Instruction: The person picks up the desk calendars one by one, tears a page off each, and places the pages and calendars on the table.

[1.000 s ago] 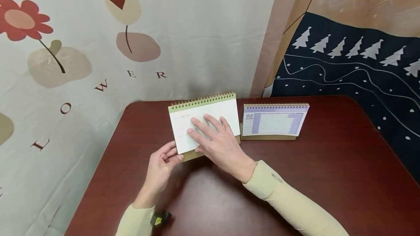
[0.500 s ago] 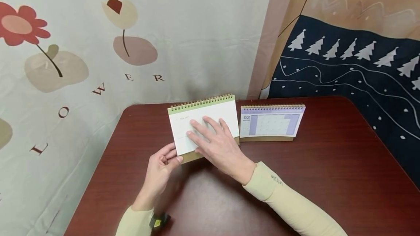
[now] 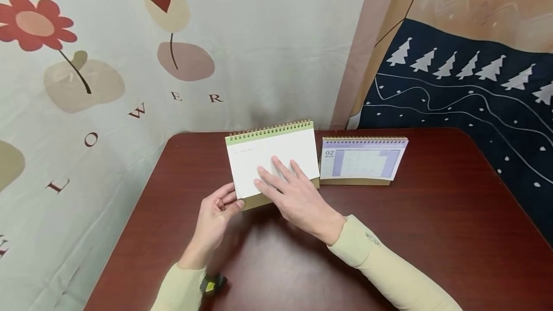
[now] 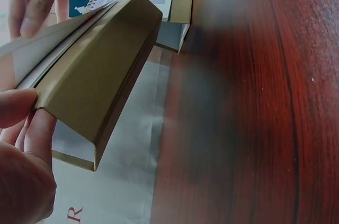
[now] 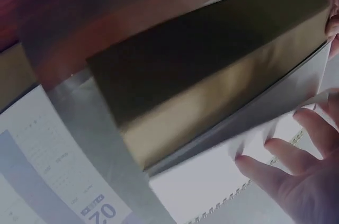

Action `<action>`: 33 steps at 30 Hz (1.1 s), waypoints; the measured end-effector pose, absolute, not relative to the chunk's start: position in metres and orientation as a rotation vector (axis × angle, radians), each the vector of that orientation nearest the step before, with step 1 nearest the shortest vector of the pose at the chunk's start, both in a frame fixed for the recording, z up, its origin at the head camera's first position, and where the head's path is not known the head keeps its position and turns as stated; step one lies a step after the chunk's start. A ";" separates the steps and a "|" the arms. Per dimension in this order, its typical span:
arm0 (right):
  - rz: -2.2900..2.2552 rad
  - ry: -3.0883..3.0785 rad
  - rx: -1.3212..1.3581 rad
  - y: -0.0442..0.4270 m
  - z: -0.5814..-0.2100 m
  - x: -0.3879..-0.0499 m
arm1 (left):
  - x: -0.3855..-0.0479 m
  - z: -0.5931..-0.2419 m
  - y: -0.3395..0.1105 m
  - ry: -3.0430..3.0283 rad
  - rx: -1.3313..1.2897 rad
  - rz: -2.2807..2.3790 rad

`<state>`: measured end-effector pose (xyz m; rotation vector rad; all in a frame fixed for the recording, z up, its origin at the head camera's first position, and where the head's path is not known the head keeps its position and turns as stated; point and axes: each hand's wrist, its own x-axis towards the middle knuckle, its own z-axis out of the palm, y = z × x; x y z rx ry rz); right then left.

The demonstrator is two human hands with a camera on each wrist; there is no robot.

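Observation:
A spiral-bound desk calendar [image 3: 281, 140] with a green top strip and a brown cardboard base stands tilted on the table. My left hand [image 3: 216, 215] pinches its lower left corner, thumb in front and fingers behind. In the left wrist view, that thumb and fingers grip the corner of the cardboard base [image 4: 106, 70]. My right hand [image 3: 298, 200] rests spread on the white page, with its fingertips near the lower middle. Seen from the right wrist, several fingers [image 5: 286, 155] touch the page [image 5: 206, 192], which stands apart from the sheets behind it. The right thumb is hidden in the head view.
A second desk calendar [image 3: 363, 162], purple and marked 02, stands just right of the first. A small black object with a yellow-green patch [image 3: 213, 283] lies by the left sleeve. Behind the brown table [image 3: 432, 234] hang a flower-print curtain [image 3: 259, 37] and a dark tree-print cloth [image 3: 466, 90].
My right hand has slid down the page, and its thumb has gone out of sight in the head view. The left hand keeps its hold on the corner. The whole view shifts slightly.

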<state>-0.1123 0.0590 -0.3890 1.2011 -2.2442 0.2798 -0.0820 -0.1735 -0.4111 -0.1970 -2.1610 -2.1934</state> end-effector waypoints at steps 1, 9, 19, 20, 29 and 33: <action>0.292 -2.226 1.191 0.058 -0.389 -0.112 | -0.082 -0.412 -0.174 -2.156 -0.201 -2.198; 0.382 -2.067 1.107 0.055 -0.387 -0.114 | -0.083 -0.412 -0.171 -2.161 -0.234 -2.219; 0.502 -1.964 1.099 0.054 -0.387 -0.119 | -0.082 -0.413 -0.171 -2.143 -0.198 -2.241; 0.518 -1.954 1.098 0.054 -0.387 -0.119 | -0.082 -0.413 -0.170 -2.141 -0.195 -2.244; 0.658 -1.929 1.132 0.055 -0.386 -0.119 | -0.082 -0.417 -0.171 -2.124 -0.133 -2.239; 0.738 -1.916 1.133 0.056 -0.385 -0.120 | -0.083 -0.417 -0.170 -2.100 -0.111 -2.244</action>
